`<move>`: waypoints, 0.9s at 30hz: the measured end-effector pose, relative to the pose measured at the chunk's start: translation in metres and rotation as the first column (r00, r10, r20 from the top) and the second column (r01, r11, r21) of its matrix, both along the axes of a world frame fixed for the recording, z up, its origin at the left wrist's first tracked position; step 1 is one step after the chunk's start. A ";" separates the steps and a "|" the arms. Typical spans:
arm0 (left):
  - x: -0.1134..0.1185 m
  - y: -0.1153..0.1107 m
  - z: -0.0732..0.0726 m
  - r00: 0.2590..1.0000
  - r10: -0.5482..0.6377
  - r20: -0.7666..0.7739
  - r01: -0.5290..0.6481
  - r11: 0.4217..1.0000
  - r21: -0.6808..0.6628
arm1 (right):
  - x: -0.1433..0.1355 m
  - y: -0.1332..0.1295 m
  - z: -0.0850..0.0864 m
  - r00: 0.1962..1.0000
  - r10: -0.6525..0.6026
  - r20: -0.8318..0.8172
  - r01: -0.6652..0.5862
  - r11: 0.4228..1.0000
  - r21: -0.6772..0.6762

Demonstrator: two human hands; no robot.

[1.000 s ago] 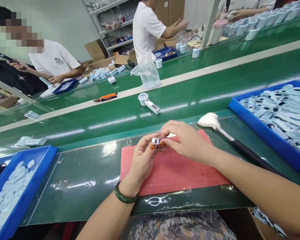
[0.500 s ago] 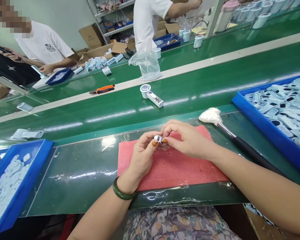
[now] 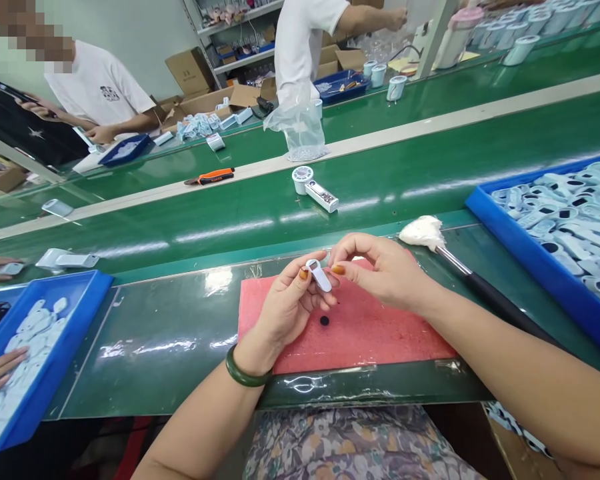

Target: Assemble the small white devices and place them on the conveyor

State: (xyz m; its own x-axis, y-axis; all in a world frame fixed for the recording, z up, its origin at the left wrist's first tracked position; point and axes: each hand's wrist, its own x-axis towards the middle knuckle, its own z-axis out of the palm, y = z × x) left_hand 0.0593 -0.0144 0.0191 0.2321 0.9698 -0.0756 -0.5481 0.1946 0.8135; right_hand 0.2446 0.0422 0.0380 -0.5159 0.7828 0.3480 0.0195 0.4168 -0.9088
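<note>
Above a red mat (image 3: 380,333), my left hand (image 3: 290,297) holds a small pale-blue plastic part (image 3: 320,275) with a ring-shaped end, pinched between thumb and fingers. Just right of the part is my right hand (image 3: 375,270), thumb and index finger close together; whatever is between them is too small to make out. A small black disc (image 3: 325,321) lies on the mat below my left hand.
Blue trays of pale-blue parts stand at the left (image 3: 87,293) and right (image 3: 485,203). A black-handled tool (image 3: 495,297) with a white wrapped head lies right of the mat. Beyond are a fan-like device (image 3: 322,197), orange pliers (image 3: 215,176), and other people.
The part in my left hand has turned to show its length, and my right fingers have come off it. The black disc now shows on the mat. Another person's hands have appeared at the left.
</note>
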 end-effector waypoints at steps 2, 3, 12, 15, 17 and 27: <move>-0.001 0.001 0.000 0.999 0.043 -0.011 -0.043 0.999 -0.011 | 0.000 0.000 0.000 0.999 0.012 0.033 -0.011 1.000 -0.030; -0.002 0.003 0.000 0.996 0.090 -0.017 -0.090 0.996 -0.005 | 0.000 0.001 0.000 0.998 0.003 0.068 -0.002 1.000 -0.023; -0.011 0.012 0.000 0.945 0.325 -0.024 -0.325 0.946 -0.004 | -0.006 -0.010 -0.011 0.718 0.100 0.689 -0.318 0.927 0.197; -0.010 0.011 0.000 0.948 0.316 -0.029 -0.316 0.949 0.004 | -0.011 -0.018 -0.016 0.635 0.051 0.771 -0.361 0.902 0.238; -0.009 0.011 -0.001 0.949 0.314 -0.025 -0.314 0.950 0.009 | -0.012 -0.022 -0.017 0.618 0.021 0.786 -0.376 0.886 0.272; -0.008 0.010 0.001 0.949 0.307 -0.071 -0.308 0.951 0.000 | -0.011 -0.023 -0.021 0.669 0.036 0.742 -0.379 0.875 0.299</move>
State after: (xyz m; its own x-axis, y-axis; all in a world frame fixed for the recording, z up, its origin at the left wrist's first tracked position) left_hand 0.0517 -0.0041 0.0198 -0.0837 0.9923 -0.0914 -0.5252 0.0341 0.8503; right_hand 0.2339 0.0195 0.0170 -0.8646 0.4989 0.0600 0.4356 0.8036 -0.4055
